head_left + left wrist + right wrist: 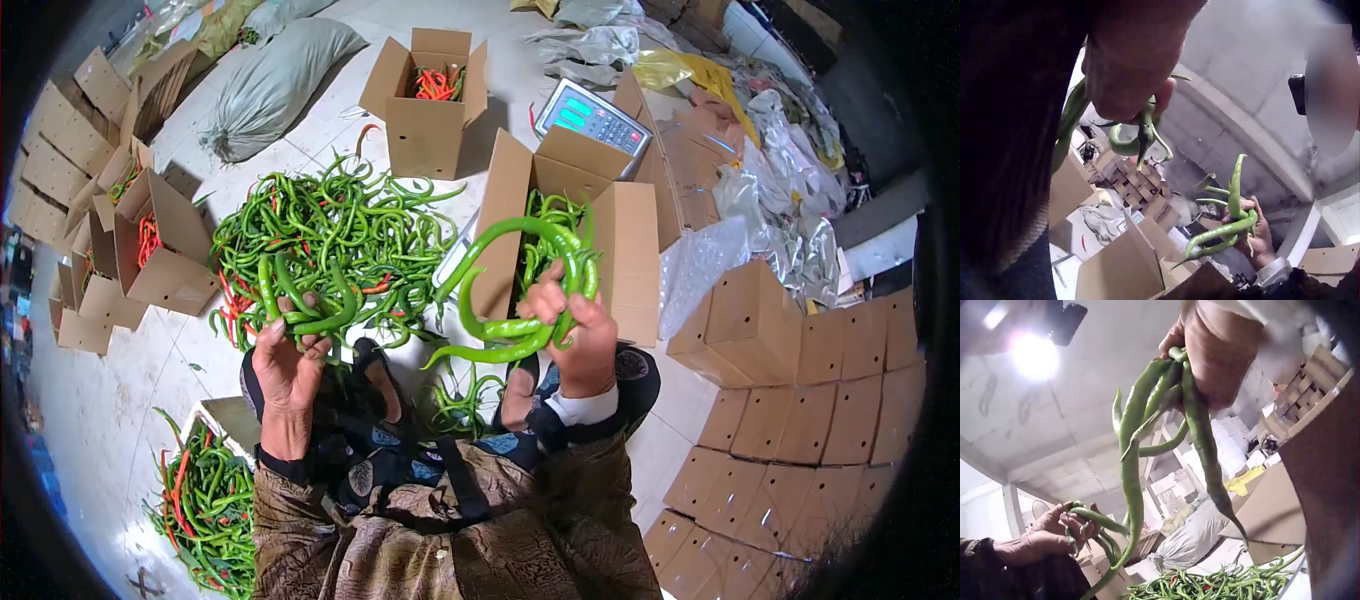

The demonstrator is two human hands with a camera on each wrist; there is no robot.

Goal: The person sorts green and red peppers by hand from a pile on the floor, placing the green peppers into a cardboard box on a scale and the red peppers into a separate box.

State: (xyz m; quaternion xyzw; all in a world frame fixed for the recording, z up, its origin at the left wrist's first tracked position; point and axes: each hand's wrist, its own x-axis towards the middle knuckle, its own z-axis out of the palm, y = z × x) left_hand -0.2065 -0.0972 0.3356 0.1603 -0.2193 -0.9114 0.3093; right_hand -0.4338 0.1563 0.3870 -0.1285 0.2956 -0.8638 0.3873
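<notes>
My left hand (288, 372) holds a few curved green chili peppers (338, 318) between thumb and fingers, over the left part of a large pile of green chili peppers (330, 230). Several longer green chili peppers (490, 352) are gripped in my right hand (578, 345), their curved ends spreading left. That hand is in front of an open cardboard box (632, 255) with more green chili peppers (560, 212) inside. In the right wrist view, the bunch of chili peppers (1132, 462) hangs down from the right hand (1222, 359).
A digital scale (590, 122) stands behind the open box. Another box (425, 140) holds red peppers. Green and red peppers (210, 510) fill a container at lower left. A stuffed sack (280, 85) lies at the back, and stacked cartons (800, 420) line the right.
</notes>
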